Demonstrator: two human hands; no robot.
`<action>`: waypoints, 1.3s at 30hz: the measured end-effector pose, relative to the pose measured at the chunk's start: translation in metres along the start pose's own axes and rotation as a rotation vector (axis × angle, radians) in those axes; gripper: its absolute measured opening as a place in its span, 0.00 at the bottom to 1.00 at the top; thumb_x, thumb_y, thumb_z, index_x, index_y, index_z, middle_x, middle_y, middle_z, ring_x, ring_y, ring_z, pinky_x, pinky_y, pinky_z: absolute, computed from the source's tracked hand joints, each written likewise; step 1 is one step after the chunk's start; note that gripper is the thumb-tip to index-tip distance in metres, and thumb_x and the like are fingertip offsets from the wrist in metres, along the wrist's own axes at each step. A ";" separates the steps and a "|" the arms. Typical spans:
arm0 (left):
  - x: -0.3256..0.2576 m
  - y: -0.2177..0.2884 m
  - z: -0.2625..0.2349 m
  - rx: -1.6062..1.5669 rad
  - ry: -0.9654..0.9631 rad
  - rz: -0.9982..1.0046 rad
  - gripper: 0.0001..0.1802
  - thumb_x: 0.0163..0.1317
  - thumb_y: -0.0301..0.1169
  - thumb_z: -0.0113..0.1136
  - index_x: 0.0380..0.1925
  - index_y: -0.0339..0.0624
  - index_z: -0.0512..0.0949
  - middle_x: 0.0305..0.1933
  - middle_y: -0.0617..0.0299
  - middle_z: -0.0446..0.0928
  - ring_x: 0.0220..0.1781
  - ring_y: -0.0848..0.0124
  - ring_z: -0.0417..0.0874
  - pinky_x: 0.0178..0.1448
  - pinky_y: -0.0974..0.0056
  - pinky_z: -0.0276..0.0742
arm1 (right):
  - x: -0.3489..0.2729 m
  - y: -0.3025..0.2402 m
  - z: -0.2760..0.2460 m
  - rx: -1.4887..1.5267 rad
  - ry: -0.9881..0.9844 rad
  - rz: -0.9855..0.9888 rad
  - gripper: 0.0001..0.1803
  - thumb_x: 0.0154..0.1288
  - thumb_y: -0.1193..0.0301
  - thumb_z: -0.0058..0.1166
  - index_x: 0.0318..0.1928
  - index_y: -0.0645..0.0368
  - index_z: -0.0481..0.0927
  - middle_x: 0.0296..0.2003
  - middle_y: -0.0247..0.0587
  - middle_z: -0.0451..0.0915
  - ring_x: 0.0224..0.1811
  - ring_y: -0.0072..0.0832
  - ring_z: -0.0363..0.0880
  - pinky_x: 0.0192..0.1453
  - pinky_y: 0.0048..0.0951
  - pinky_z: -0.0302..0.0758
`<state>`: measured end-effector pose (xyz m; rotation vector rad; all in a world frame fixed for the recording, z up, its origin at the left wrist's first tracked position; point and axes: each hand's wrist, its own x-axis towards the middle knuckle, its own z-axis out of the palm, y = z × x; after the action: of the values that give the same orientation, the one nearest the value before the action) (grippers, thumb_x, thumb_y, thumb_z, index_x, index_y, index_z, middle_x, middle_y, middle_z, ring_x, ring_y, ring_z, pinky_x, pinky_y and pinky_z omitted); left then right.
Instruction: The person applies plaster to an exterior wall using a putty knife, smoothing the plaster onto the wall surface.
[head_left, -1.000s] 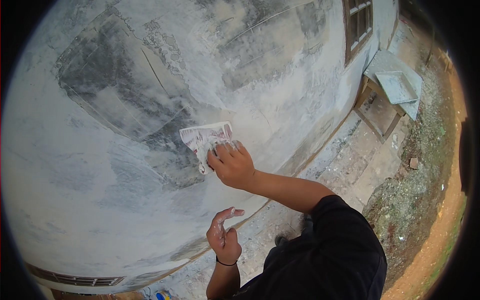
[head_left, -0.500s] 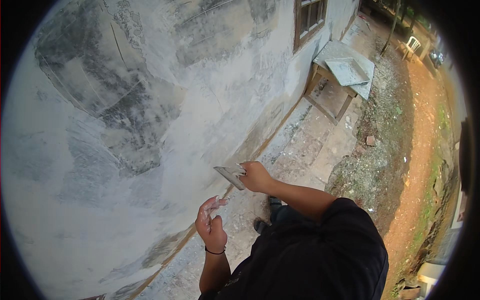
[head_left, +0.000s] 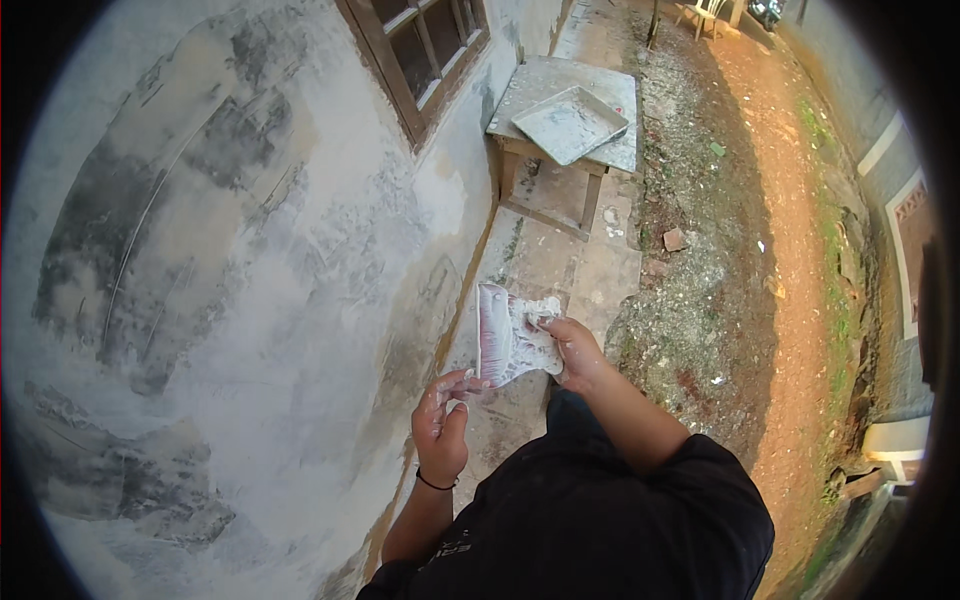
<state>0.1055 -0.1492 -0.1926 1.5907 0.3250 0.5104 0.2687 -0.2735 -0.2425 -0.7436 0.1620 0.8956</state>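
A wide putty scraper (head_left: 497, 335), its flat face smeared with white putty over a reddish surface, is gripped at its right end by my right hand (head_left: 578, 358). The thumb presses on top of it and the remaining fingers are hidden underneath. My left hand (head_left: 441, 432) is beside the scraper's near corner, its fingertips at the blade edge and apparently touching it. Those fingers are bent and apart from the thumb, with white putty on them. To the left rises the wall (head_left: 330, 310), coated in patchy white and grey.
Farther along the wall, a small wooden table (head_left: 515, 85) carries a putty-smeared tray (head_left: 570, 122). Above is a brown-framed window (head_left: 428, 55). A tiled walkway (head_left: 600, 275) borders gravel holding a brick piece (head_left: 674, 240), then an orange dirt path (head_left: 775, 350). A chair (head_left: 704, 12) stands far off.
My view has swung right, along the walkway. The scraper has been turned so its putty-covered face shows, and my left fingers have come to its near corner.
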 end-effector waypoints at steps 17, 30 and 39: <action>0.350 -0.062 0.173 -0.195 -0.198 -0.295 0.19 0.54 0.21 0.40 0.47 0.29 0.69 0.38 0.50 0.79 0.41 0.66 0.78 0.48 0.66 0.68 | 0.201 -0.299 -0.094 0.132 0.299 -0.232 0.12 0.62 0.75 0.48 0.45 0.66 0.74 0.39 0.43 0.80 0.39 0.30 0.81 0.45 0.31 0.78; 0.631 -0.065 0.278 -0.130 -0.470 -0.168 0.19 0.56 0.21 0.40 0.49 0.28 0.68 0.42 0.50 0.78 0.45 0.67 0.77 0.54 0.65 0.67 | 0.434 -0.475 -0.165 -1.226 0.733 -0.376 0.11 0.50 0.74 0.51 0.34 0.67 0.78 0.28 0.56 0.79 0.30 0.44 0.80 0.38 0.39 0.74; 0.727 -0.124 0.351 -0.148 -0.269 -0.365 0.23 0.53 0.22 0.45 0.51 0.28 0.69 0.45 0.48 0.78 0.49 0.66 0.77 0.52 0.64 0.66 | 0.670 -0.530 -0.294 -1.900 0.629 -0.192 0.13 0.55 0.74 0.43 0.38 0.62 0.78 0.36 0.54 0.78 0.41 0.47 0.77 0.47 0.43 0.74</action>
<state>0.9188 -0.0779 -0.2325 1.3948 0.3541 0.0367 1.1423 -0.2394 -0.4691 -2.7403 -0.2960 0.3603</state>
